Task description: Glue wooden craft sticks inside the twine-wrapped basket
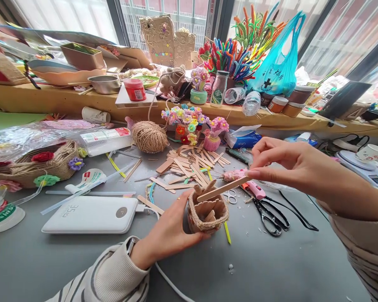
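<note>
My left hand (168,233) is wrapped round a small basket (204,225) with a twine-bound rim, its opening tilted toward me. Pieces of wooden stick show inside the basket. Between thumb and fingers, my right hand (275,161) pinches one end of a flat wooden craft stick (225,187). The stick's other end lies over the far left part of the basket's rim; whether it touches is unclear. Behind the basket, a loose pile of craft sticks (189,165) spreads over the grey table (258,268).
Black-handled scissors (272,218) and a pink glue gun (256,190) lie right of the basket. A white power bank (91,214) with a cable is at left. Farther back sit a twine ball (150,137), crocheted flowers (187,117) and a crowded ledge (170,110).
</note>
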### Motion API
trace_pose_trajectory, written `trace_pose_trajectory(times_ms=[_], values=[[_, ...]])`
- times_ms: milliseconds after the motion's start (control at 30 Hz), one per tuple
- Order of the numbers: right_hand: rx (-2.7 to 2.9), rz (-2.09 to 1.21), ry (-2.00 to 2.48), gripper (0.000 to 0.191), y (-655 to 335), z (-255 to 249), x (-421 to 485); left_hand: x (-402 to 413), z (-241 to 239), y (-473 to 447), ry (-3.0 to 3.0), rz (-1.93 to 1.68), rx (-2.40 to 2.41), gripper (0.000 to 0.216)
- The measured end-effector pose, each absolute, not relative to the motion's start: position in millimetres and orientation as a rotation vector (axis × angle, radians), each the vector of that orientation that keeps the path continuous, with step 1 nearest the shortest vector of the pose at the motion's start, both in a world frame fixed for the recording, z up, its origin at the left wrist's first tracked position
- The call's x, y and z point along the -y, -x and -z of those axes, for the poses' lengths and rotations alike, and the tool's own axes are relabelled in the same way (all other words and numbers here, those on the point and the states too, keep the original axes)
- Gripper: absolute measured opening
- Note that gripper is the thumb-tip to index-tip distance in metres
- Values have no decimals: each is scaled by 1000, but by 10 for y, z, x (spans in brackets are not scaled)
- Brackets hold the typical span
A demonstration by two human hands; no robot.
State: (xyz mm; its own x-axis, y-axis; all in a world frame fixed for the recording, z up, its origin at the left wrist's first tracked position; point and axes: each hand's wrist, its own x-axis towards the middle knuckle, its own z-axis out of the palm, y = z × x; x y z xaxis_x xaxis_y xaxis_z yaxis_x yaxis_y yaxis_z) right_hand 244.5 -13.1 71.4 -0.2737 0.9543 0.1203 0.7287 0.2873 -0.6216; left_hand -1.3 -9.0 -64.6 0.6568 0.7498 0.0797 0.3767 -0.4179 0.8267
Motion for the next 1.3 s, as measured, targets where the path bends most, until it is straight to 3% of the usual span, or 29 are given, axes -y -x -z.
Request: trace_pose_trajectory(times_ms=[100,200,267,300,400,467,633,1300], values=[[2054,-615,1536,31,-2432,-646,133,105,679,-19,-2024,-625,-833,64],[2027,-597,1558,33,-2418,-599,129,104,737,52,-2007,-675,-872,96],[2020,-592,1555,33,-2405,-586,122,79,694,132,-1967,-783,-910,105],[2021,-593,1546,33,-2396,-584,118,60,635,170,-1950,-877,-913,98],[2031,-593,1508,30,-2357,-593,107,-10,351,236,-2041,-1139,-1041,38],[2049,-577,1499,29,-2326,-604,105,-45,158,224,-2138,-1147,-1015,14],[2084,-539,1460,25,-2266,-620,113,-66,-50,102,-2210,-1129,-897,8],[2050,-522,1404,29,-2153,-624,137,-54,-112,16,-2180,-1125,-990,10]])
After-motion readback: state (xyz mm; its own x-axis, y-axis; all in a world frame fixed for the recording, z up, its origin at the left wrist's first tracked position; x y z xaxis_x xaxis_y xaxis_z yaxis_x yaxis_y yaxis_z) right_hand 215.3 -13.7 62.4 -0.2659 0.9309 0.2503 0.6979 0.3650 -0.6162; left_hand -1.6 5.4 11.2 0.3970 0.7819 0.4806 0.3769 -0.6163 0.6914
